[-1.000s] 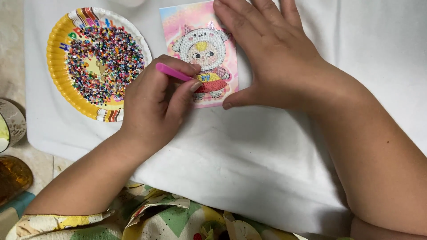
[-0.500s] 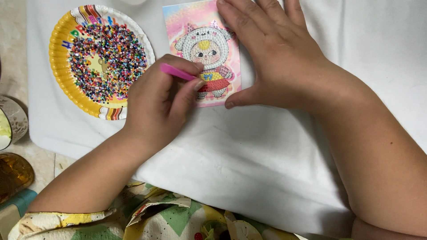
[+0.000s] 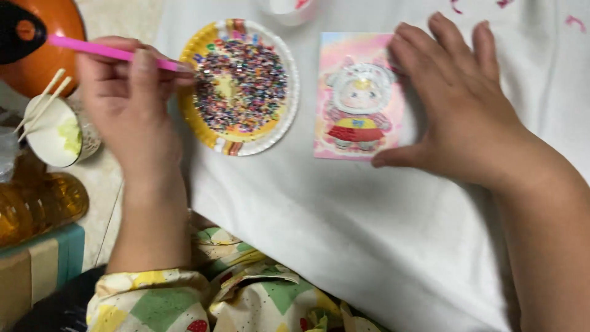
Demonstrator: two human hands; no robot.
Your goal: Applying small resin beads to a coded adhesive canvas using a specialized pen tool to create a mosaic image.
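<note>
My left hand [image 3: 132, 101] grips a pink pen-shaped tool [image 3: 110, 52], whose tip reaches the left rim of a yellow paper plate [image 3: 203, 123] filled with small coloured beads [image 3: 243, 86]. My right hand [image 3: 458, 101] rests flat on the white cloth, fingers spread, pressing against the right edge of a pink picture card [image 3: 356, 98] that shows a cartoon figure in a white hood. The card lies just right of the plate.
A white cloth [image 3: 344, 233] covers the work surface. At the left stand an orange round object [image 3: 43, 46], a paper cup with two wooden sticks [image 3: 58, 132] and amber bottles [image 3: 37, 206]. A small white cup [image 3: 289, 9] sits at the top edge.
My left hand has left the card and swung left with the pink tool to the bead plate. The view has shifted, so the plate and card sit further right.
</note>
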